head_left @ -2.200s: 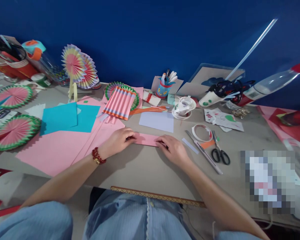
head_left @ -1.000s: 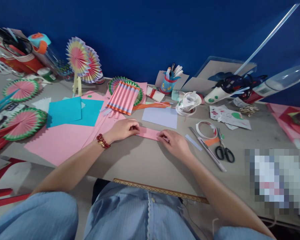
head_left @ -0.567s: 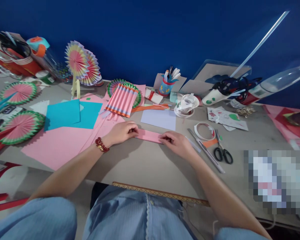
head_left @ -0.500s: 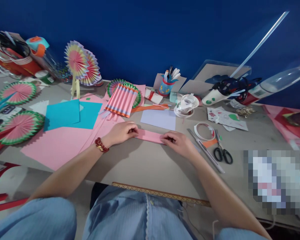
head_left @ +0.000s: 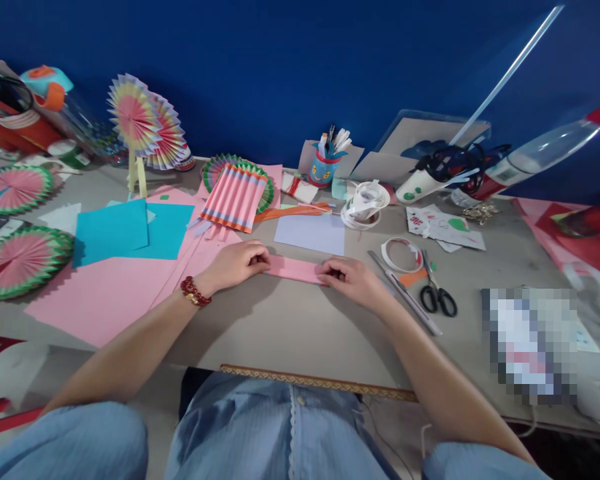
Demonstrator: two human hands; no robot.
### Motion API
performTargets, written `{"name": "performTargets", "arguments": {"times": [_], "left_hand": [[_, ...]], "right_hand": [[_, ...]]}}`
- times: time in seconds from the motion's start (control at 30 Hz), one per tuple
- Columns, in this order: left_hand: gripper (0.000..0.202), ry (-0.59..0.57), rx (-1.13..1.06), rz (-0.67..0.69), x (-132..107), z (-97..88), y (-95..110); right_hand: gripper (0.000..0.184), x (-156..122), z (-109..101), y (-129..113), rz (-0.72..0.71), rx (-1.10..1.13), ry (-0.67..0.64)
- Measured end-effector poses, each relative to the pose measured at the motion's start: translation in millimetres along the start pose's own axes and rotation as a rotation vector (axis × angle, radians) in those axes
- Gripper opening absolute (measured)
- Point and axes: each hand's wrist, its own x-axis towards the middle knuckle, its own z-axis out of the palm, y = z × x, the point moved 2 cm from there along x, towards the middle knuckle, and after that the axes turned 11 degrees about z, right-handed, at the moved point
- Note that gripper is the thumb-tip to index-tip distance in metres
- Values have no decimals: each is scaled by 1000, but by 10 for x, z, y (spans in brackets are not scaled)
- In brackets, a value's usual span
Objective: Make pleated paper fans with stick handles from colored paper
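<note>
A narrow folded strip of pink paper lies level just over the tabletop, stretched between my two hands. My left hand pinches its left end, fingers closed. At the other end my right hand grips the strip between thumb and fingers. Behind it rests a pale lilac sheet. A pleated pink paper piece with orange and blue edges sits beyond my left hand. To the right of my right hand are a utility knife, a tape roll and black-handled scissors.
Blue sheets and large pink paper cover the left side. Round paper fans stand at the back left. A pen cup, white ribbon coil and plastic bottle line the blue wall.
Both hands keep their hold on the pink strip, with little visible movement. The view has shifted slightly, so the objects on the table appear farther left.
</note>
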Motion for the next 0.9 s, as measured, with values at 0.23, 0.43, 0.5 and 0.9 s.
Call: {"name": "performTargets", "arguments": {"times": [0.23,0.43,0.5,0.9], "left_hand": [[21,0,-2,-2,1,1,-5],[20,-1,2,4,-2,-3,3],[20,-1,0,3,-2,-2,2],[19,-8,8,30,5,-4,21]], "right_hand": [[14,-10,3,-19,-31,-19,9],[12,-16,10,-10,-57,-22,15],[11,-18,11,-12,-65,-14,11],[12,-15,38,15,-113,-37,28]]}}
